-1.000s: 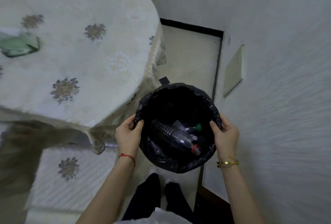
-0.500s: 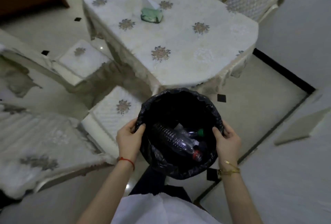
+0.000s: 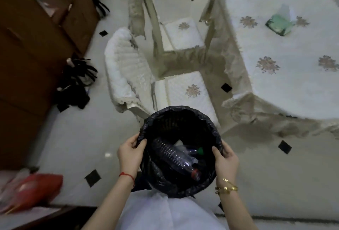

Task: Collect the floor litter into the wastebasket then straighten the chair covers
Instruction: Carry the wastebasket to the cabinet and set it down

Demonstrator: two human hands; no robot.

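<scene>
A wastebasket lined with a black bag is held above the pale tiled floor, gripped at its rim from both sides: the left hand is clenched on the rim at the basket's left, thumb hooked over the bag's edge, and the right hand is clenched on the rim at the basket's right, thumb laid inside the edge. A red cord is worn on the left wrist and gold bangles on the right. Inside the wastebasket a clear plastic bottle with a red cap is lying slantwise, and beside it, toward the basket's right, a green cap is seen among crumpled clear plastic. Just beyond the wastebasket a chair seat with a flower-patterned white cover is found, its quilted back cover hanging rumpled to the basket's far left. A second covered chair is placed farther beyond the wastebasket. To the basket's far right a table under an embroidered cloth is seen, with a green tissue pack lying on it. Well to the left of the wastebasket a brown cabinet stands, with a black heap on the floor at its foot, and a red bag is lying to the basket's near left
</scene>
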